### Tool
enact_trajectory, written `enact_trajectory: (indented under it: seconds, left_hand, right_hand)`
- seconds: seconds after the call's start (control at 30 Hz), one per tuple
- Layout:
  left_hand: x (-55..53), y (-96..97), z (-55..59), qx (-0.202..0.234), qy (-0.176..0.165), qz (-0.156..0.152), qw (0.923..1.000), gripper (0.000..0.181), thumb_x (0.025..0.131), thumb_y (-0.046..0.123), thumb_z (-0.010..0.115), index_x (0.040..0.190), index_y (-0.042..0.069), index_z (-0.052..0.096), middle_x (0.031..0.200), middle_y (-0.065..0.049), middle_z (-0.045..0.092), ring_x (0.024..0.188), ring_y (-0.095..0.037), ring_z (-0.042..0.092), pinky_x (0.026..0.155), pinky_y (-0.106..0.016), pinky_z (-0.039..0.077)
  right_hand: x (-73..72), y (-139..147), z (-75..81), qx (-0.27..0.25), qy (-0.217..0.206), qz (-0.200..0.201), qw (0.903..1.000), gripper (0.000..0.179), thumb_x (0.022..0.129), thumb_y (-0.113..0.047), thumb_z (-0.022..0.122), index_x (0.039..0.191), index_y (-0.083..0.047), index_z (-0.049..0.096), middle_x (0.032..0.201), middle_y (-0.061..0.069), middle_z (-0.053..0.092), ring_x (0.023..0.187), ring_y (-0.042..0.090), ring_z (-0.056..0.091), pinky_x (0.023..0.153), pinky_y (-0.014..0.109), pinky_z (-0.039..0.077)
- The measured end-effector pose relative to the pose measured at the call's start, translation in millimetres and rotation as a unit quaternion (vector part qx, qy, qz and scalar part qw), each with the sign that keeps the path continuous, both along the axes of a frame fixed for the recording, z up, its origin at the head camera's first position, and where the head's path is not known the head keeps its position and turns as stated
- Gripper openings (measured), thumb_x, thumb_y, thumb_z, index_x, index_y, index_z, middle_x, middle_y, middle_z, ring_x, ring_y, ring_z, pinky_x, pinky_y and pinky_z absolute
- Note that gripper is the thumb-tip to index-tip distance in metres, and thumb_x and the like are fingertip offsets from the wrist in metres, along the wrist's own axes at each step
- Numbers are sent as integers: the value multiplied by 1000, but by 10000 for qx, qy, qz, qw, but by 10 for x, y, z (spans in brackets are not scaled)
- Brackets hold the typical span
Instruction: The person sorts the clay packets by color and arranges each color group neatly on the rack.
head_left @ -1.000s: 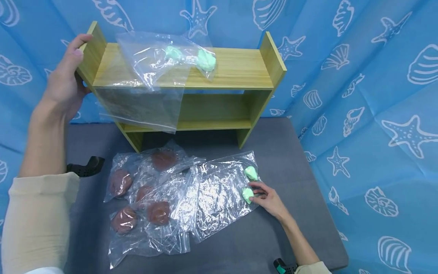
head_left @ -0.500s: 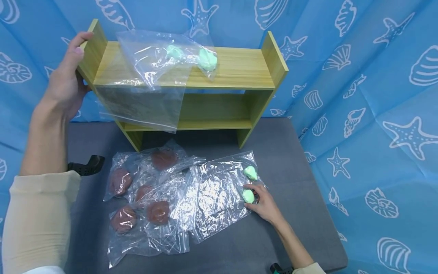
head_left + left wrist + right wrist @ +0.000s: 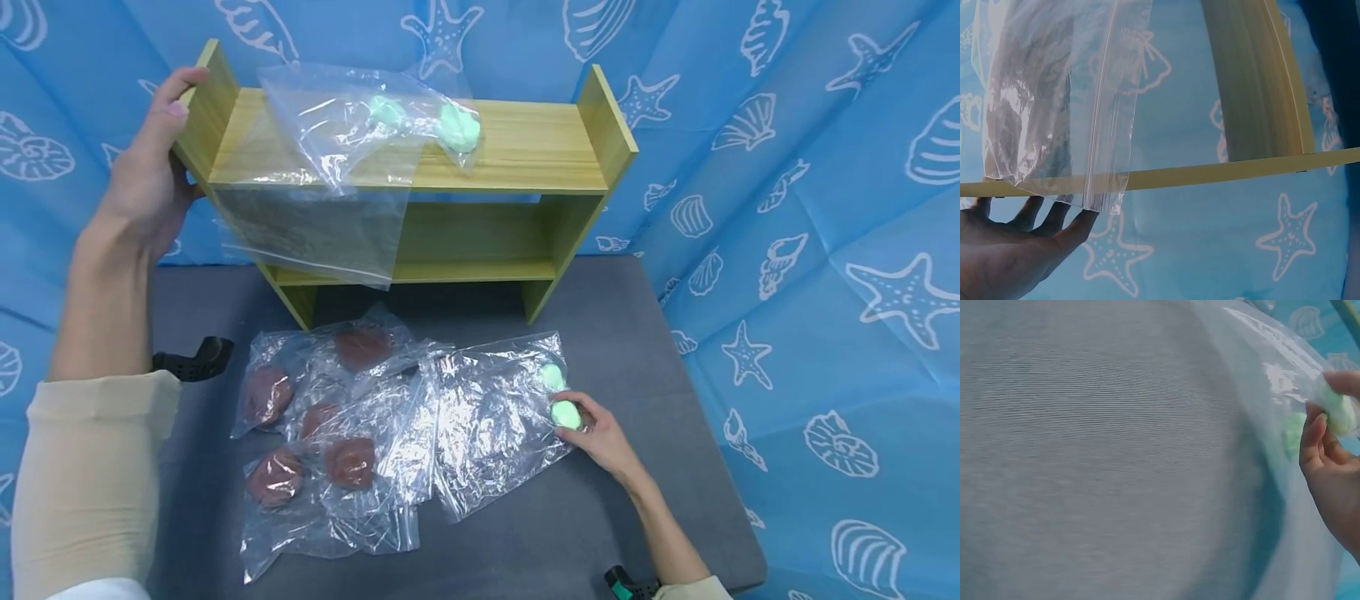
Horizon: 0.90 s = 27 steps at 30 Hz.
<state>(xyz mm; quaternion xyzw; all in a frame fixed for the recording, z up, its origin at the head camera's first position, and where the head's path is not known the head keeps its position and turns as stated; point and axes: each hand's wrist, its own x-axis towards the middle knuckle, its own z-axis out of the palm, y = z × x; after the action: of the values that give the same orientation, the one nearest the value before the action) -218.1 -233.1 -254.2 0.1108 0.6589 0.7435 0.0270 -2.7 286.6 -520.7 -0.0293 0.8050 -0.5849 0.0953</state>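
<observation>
My left hand [image 3: 150, 158] grips the left side panel of a yellow wooden shelf [image 3: 517, 154]. In the left wrist view, the fingertips of this hand [image 3: 1016, 247] meet the panel's edge [image 3: 1222, 172], close to a hanging zip-lock bag [image 3: 1100, 125]. My right hand [image 3: 607, 437] pinches a pale green lump [image 3: 566, 414] through the clear plastic of a zip-lock bag [image 3: 487, 450] on the table. A second green lump [image 3: 552, 377] sits in that bag just beyond. The right wrist view shows thumb and fingers around the lump [image 3: 1341, 415], the plastic [image 3: 1260, 375] pulled taut.
Another zip-lock bag [image 3: 322, 225] with two green lumps [image 3: 459, 127] drapes over the shelf top and down its front. Several bags with reddish-brown lumps [image 3: 276, 477] overlap on the left of the grey table [image 3: 510, 542]. A blue patterned curtain [image 3: 787, 167] surrounds everything.
My right hand shifts its grip around the near green lump, then draws it slightly right and up, with the bag following. The left hand stays on the shelf.
</observation>
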Motion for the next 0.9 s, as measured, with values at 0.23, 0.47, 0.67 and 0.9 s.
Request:
enact_trajectory:
  seconds: [0.23,0.47,0.67,0.9]
  left_hand:
    - [-4,7,1,-32,-6,20,10000,43,105,35,33,148,34,39,133,-5,37,111,-18,40,92,-42,24]
    - [-8,16,2,10,19,40,10000,44,105,33,32,148,33,39,134,-5,36,112,-18,39,92,-43,23]
    - [-2,13,4,51,40,57,10000,43,105,33,33,147,33,40,133,-6,37,112,-19,39,91,-44,23]
    - [-7,22,11,51,-28,56,10000,42,105,35,35,147,34,41,136,-5,34,115,-19,37,92,-45,24]
  right_hand:
    - [-118,97,291,-233,-35,-47,9997,53,91,-7,72,139,-3,52,140,20,52,111,11,58,81,27,51]
    - [-214,175,512,-1618,43,255,9865,46,97,2,57,142,6,45,139,15,52,107,11,60,80,25,53]
    - [-303,178,747,-2759,201,664,9587,44,100,9,42,143,4,46,131,8,57,100,12,61,82,26,54]
    - [-375,155,1057,-3221,549,754,9421,50,94,17,43,141,1,49,120,7,56,86,9,58,69,18,50]
